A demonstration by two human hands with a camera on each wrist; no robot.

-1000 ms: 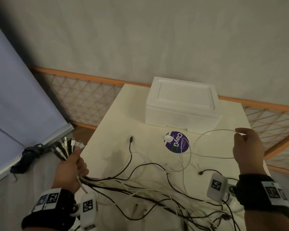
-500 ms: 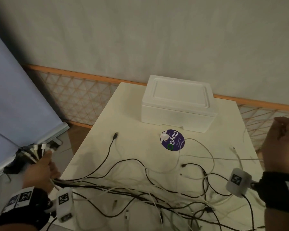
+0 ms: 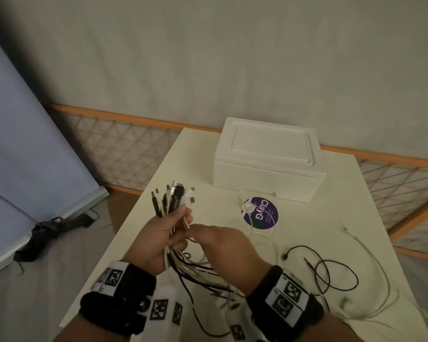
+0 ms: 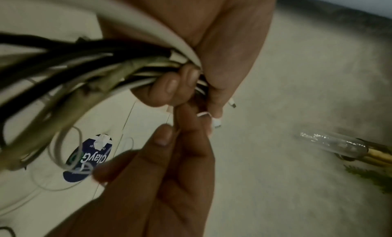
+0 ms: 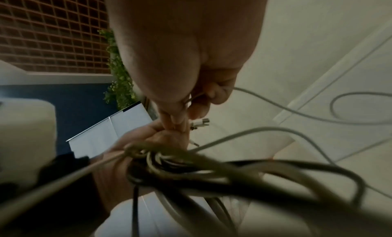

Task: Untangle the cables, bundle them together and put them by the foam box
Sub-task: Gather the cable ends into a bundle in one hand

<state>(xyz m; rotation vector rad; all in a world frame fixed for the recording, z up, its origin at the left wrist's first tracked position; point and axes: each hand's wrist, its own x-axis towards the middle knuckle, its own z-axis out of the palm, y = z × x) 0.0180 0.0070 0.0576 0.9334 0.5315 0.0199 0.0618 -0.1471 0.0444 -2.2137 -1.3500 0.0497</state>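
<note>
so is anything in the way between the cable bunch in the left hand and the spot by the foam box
Nothing solid. Between the cable bunch and the foam box lies bare table; only a flat purple sticker lies in front of the box.

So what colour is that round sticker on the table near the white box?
Dark purple-blue with white lettering and a green ring, clearest in the head view: sticker.

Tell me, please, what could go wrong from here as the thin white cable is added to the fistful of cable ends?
The left hand grips many cable ends at once; easing that grip to admit the thin white cable pinched by the right hand could let some slip out. The cable bodies below the fist look crossed, so pulling may tighten a knot. The loose black cable could be dragged along.
</note>
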